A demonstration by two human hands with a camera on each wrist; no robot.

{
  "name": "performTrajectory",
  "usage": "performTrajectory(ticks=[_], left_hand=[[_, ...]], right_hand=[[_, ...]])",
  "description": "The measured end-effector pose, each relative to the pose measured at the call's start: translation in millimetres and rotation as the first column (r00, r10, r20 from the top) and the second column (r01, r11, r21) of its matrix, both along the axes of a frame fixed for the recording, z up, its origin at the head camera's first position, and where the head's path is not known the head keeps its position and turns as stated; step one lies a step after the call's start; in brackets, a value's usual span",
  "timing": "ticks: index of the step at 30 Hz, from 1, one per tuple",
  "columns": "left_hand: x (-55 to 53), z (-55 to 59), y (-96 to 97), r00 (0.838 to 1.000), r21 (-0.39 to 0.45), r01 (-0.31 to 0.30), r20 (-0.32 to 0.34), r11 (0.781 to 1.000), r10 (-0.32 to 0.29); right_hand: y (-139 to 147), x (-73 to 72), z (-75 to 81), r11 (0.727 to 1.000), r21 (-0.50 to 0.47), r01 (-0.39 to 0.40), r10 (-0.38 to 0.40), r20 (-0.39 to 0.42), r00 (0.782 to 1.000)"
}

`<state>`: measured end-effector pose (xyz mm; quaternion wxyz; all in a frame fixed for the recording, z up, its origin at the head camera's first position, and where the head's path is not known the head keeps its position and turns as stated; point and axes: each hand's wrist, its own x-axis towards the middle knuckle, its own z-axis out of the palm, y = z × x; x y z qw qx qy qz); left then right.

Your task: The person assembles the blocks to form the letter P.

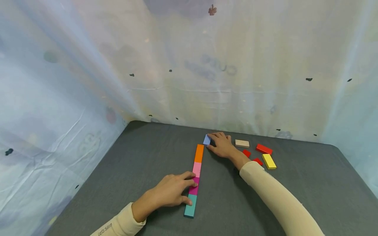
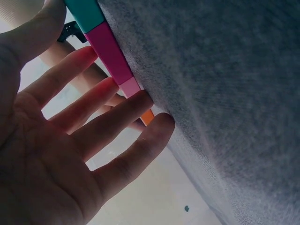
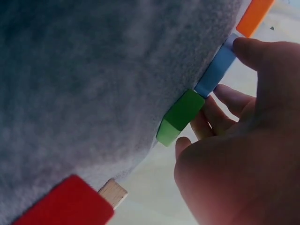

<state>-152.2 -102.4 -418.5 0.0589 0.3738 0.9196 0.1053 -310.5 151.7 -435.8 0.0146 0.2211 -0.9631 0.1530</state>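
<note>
A straight row of blocks runs away from me: a teal block [image 1: 190, 210] nearest, then a magenta block [image 1: 193, 190], a pale pink block [image 1: 197, 168] and an orange block [image 1: 199, 153]. My left hand [image 1: 169, 190] lies along the row's left side, fingers loosely spread, with its fingertips on the teal, magenta and pink blocks. At the row's far end, my right hand [image 1: 222, 145] pinches a light blue block [image 1: 207, 140] by its two ends, thumb on the end beside the orange block. Past the blue one, a green block [image 3: 182, 115] shows in the right wrist view; the right hand hides it in the head view.
Right of my right hand lie a plain wooden block [image 1: 242, 143], a red block [image 1: 264, 148] and a yellow block [image 1: 269, 161]. Two more red pieces show partly beside my right forearm. A printed curtain [image 1: 189, 98] hangs behind the grey table [image 1: 141, 157].
</note>
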Motion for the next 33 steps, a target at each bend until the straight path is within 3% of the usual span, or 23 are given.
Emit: performTrajectory(ticks=[18,33], left_hand=[[0.6,4.4,0.6,1.0,-0.005,-0.009,0.005,1.0,0.009],[0.3,0.6,-0.6,1.0,-0.002,0.0,0.001,1.0,0.0]], right_hand=[[-1.4,-1.2,1.8,0.996,-0.064,-0.067,0.059,-0.118,0.991],[-5.3,-6.6,-0.4,0.99,-0.112,-0.085,0.077,-0.077,0.994]])
